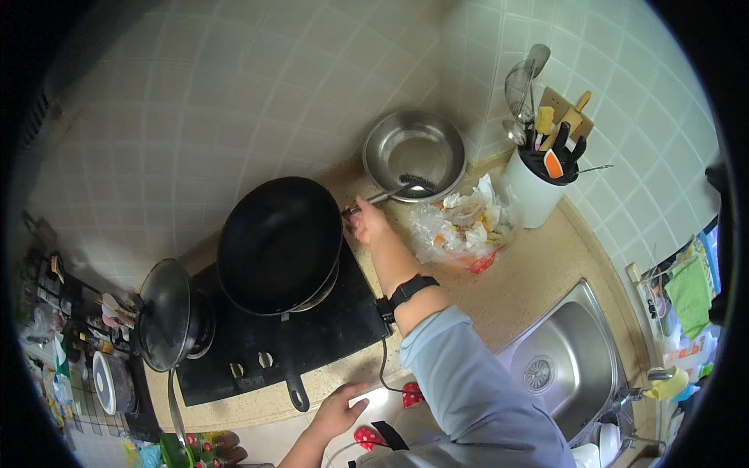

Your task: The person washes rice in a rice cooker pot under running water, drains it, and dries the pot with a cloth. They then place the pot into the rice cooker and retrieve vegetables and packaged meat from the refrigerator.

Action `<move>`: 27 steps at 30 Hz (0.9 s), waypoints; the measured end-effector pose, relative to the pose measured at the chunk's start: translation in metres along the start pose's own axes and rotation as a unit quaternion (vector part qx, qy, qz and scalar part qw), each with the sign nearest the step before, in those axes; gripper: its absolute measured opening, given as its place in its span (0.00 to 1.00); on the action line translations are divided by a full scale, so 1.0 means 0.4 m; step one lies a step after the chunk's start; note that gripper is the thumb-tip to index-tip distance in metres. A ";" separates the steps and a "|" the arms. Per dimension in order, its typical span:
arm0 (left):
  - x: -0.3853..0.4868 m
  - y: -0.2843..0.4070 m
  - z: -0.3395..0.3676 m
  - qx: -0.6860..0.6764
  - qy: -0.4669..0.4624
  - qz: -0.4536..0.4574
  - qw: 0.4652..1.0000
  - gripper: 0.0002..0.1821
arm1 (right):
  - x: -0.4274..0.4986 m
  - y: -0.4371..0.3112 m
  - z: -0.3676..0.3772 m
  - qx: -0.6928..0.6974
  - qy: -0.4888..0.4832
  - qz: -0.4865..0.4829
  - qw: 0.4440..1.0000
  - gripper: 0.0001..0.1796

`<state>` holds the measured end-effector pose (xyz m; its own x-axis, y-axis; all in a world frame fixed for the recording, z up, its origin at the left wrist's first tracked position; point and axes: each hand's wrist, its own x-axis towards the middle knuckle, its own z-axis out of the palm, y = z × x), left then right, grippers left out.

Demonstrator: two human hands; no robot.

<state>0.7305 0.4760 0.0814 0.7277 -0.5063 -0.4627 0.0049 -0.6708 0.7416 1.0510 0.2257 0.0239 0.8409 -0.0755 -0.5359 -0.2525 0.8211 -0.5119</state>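
My right hand (366, 221) is closed around the handle of a long brush (380, 198). The brush's dark bristly head lies over the near rim and inside of a stainless steel basin (412, 140). Just left of that hand, a large black wok (278, 245) rests on the right burner of the cooktop (240, 345), its inside facing up. The wok's long handle (297, 392) points toward me past the counter edge. My left hand (339, 409) is held near that handle's end, thumb and fingers apart, holding nothing.
A plastic bag of food scraps (468, 225) lies by the basin, before a white utensil holder (533, 190) with knives and ladles. A steel sink (562, 374) is at right. A lidded pan (167, 316) sits on the left burner. A cable (383, 362) hangs over the counter edge.
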 end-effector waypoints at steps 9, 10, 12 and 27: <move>0.052 -0.086 -0.004 -0.054 -0.101 0.070 0.991 0.20 | -0.403 0.019 -0.083 -0.162 0.034 -0.374 0.913 0.14; 0.060 -0.091 0.004 -0.070 -0.111 0.135 0.982 0.19 | -0.492 0.046 -0.155 -0.177 0.025 -0.398 0.900 0.14; 0.075 -0.093 0.031 -0.141 -0.161 0.124 0.969 0.19 | -0.677 0.109 -0.295 -0.195 0.032 -0.363 0.910 0.14; -0.129 0.034 0.488 0.120 -0.450 0.260 0.846 0.22 | -2.056 0.618 -1.187 -0.236 0.781 -0.313 0.486 0.18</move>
<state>0.5590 0.3873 0.0206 -0.2287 -0.9018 -0.3668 -0.3727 -0.2670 0.8887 0.0697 0.2221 0.0195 -0.4735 -0.8668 0.1562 -0.5727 0.1683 -0.8023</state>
